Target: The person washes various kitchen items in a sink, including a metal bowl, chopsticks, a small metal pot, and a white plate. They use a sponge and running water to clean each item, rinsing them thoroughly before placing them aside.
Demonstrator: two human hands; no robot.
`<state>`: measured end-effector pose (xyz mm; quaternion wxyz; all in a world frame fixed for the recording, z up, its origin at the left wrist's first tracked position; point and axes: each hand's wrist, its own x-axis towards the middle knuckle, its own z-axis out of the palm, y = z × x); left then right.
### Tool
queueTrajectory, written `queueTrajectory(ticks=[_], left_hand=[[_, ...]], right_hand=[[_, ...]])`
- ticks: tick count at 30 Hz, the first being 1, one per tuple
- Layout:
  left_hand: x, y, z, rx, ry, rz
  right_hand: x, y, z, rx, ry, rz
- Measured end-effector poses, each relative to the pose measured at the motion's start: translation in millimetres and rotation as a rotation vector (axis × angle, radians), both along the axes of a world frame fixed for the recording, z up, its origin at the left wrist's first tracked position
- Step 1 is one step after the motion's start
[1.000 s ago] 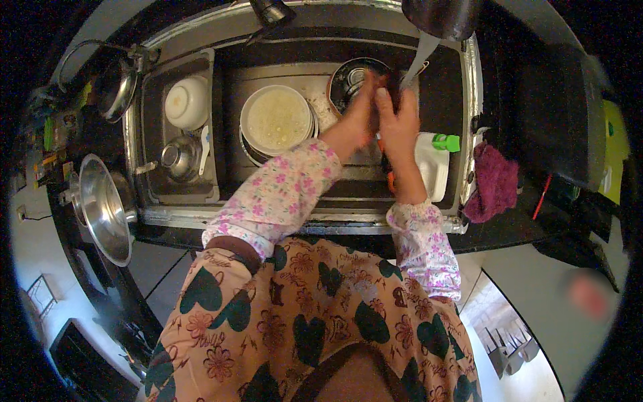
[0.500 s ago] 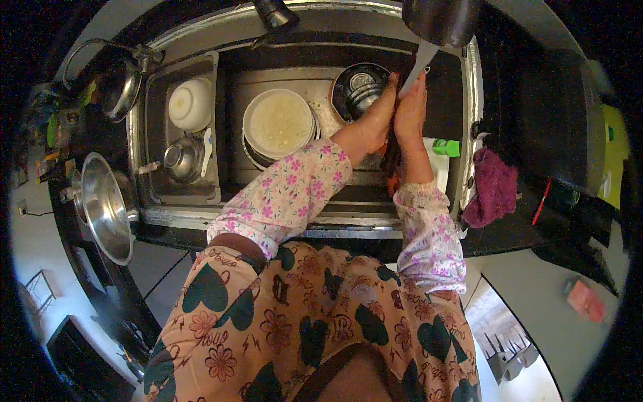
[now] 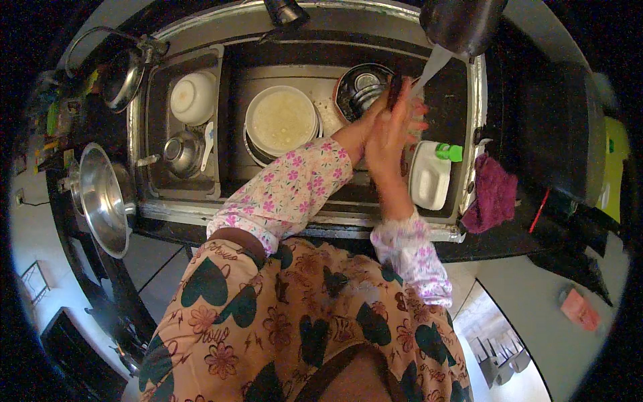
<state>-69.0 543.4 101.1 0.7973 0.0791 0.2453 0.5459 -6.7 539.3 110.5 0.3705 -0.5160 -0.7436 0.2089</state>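
Crosswise, right hand (image 3: pixel 388 144) over left hand (image 3: pixel 367 123), apparently touching.

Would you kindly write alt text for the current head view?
A person's left hand and right hand overlap under running water at a sink. Pale stacked dishes stand to their left, a white bottle with a green cap to their right.

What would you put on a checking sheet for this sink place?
Surface: metal sink, two compartments.
Things in use: water stream from a dark spout.
Clutter: stacked white dish, white bowl, small metal bowl, green-capped bottle, purple cloth.
Hands: left hand and right hand together at the water; too blurred to tell whether they hold anything.
Cables: thin cord, faint, by the wall outlet, far left.
Surroundings: large metal bowl, left; pink blocky thing, right.
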Motion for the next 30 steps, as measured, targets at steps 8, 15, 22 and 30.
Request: queueTrajectory(ticks=[8,15,22,30], left_hand=[[-3.1,-5.7,-16.3,0.066,0.130,-0.043],[15.3,-9.8,4.4,0.059,0.209,0.124],[17.4,-7.2,3.2,-0.093,0.455,-0.053],[-27.0,-57.8,-4.3,0.244,1.210,-0.500]], right_hand=[[-7.0,-19.1,7.9,-0.108,0.041,0.012],[9.7,51.7,-21.0,-0.364,0.612,0.010],[11.1,26.9,-1.2,-0.409,0.700,-0.088],[47.9,58.7,21.0,-0.714,1.398,-0.152]])
